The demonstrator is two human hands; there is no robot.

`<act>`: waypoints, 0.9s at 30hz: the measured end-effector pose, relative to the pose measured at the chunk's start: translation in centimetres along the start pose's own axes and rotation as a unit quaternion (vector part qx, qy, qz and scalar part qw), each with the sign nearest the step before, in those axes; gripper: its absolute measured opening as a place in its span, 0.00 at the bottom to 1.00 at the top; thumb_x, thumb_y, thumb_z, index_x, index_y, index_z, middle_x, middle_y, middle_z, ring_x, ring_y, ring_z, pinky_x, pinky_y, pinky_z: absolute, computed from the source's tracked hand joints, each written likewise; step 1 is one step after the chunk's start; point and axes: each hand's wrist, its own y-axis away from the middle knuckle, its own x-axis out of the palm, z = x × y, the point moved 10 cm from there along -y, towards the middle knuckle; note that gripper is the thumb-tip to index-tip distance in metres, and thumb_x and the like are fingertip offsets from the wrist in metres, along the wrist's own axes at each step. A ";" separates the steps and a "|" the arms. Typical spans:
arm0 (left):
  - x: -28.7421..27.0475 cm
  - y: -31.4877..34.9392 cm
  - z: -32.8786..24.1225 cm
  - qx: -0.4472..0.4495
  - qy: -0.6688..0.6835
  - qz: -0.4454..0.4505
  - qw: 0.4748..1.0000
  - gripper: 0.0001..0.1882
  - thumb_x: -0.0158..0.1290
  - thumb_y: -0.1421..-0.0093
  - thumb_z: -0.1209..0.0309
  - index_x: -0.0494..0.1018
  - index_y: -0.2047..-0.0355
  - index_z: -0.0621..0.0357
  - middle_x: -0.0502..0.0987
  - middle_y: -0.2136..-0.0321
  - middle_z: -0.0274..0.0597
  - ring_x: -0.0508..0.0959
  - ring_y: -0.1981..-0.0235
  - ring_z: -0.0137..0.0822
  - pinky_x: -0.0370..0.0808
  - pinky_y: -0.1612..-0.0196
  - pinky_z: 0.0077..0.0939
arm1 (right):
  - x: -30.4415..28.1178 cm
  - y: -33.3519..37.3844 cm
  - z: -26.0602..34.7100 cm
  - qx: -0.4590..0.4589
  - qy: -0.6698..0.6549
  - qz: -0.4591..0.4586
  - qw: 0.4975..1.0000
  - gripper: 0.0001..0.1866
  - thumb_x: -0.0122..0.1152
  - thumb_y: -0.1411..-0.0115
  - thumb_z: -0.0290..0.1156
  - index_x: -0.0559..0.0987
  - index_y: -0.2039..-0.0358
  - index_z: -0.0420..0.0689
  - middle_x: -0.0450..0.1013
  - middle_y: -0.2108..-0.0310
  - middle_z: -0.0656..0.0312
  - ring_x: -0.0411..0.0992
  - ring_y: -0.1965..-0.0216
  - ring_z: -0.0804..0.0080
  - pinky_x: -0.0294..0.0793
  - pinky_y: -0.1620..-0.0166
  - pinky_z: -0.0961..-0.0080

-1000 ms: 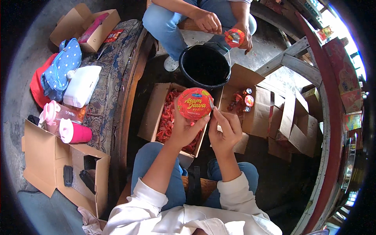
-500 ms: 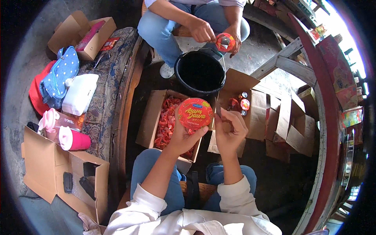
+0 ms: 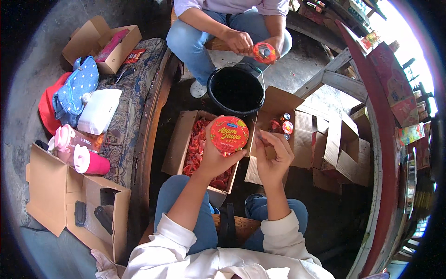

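My left hand [image 3: 214,160] grips a round drink cup [image 3: 229,134] whose red printed lid faces up; the cup's sides are hidden. To its right, my right hand [image 3: 275,153] pinches a thin dark blade-like piece [image 3: 254,125] between thumb and fingers, its edge close to the lid's right rim but apart from it. Beneath the cup stands a cardboard box [image 3: 177,139] full of crumpled red film scraps [image 3: 197,149]. Across from me, a person holds another red-rimmed cup [image 3: 264,52] over a black bucket [image 3: 236,110].
An open carton [image 3: 278,103] with a few red cups [image 3: 287,127] lies right of the bucket. More opened cartons [image 3: 346,153] lie farther right. At left, a patterned bench [image 3: 123,144] carries a blue dotted bag [image 3: 74,95], a white pouch [image 3: 100,111] and a pink tumbler [image 3: 95,162].
My right hand has turned slightly, so the blade-like piece shows thinner and farther left. The other person's cup has tilted and moved slightly. The whole view has shifted a little.
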 end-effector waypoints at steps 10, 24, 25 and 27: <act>1.2 -0.1 2.5 0.081 -0.156 0.015 0.984 0.34 0.66 0.61 0.72 0.64 0.53 0.60 0.69 0.56 0.44 0.71 0.54 0.38 0.68 0.50 0.30 | 0.7 -0.3 -4.1 0.057 0.008 0.204 0.977 0.22 0.59 0.54 0.16 0.74 0.56 0.44 0.74 0.72 0.55 0.74 0.73 0.66 0.74 0.68 0.75; 2.7 0.7 5.3 -0.032 -0.124 0.098 0.987 0.36 0.66 0.59 0.69 0.63 0.50 0.60 0.70 0.54 0.43 0.71 0.52 0.37 0.67 0.49 0.30 | 1.3 1.7 -4.5 0.009 0.097 0.271 0.958 0.14 0.57 0.54 0.18 0.77 0.64 0.41 0.73 0.71 0.51 0.73 0.70 0.54 0.73 0.67 0.66; 2.7 0.5 4.8 -0.025 -0.133 0.099 0.986 0.36 0.66 0.59 0.69 0.63 0.50 0.60 0.70 0.54 0.43 0.71 0.52 0.37 0.67 0.49 0.30 | 1.5 1.8 -4.3 0.005 0.099 0.270 0.958 0.13 0.57 0.54 0.18 0.78 0.65 0.41 0.73 0.71 0.51 0.73 0.70 0.54 0.73 0.67 0.66; 2.7 0.5 5.0 -0.050 -0.111 0.103 0.987 0.36 0.66 0.59 0.70 0.62 0.50 0.59 0.70 0.54 0.43 0.71 0.52 0.38 0.67 0.49 0.30 | 2.0 1.8 -4.2 0.009 0.095 0.270 0.958 0.13 0.57 0.54 0.18 0.78 0.65 0.41 0.73 0.72 0.51 0.73 0.70 0.55 0.73 0.67 0.66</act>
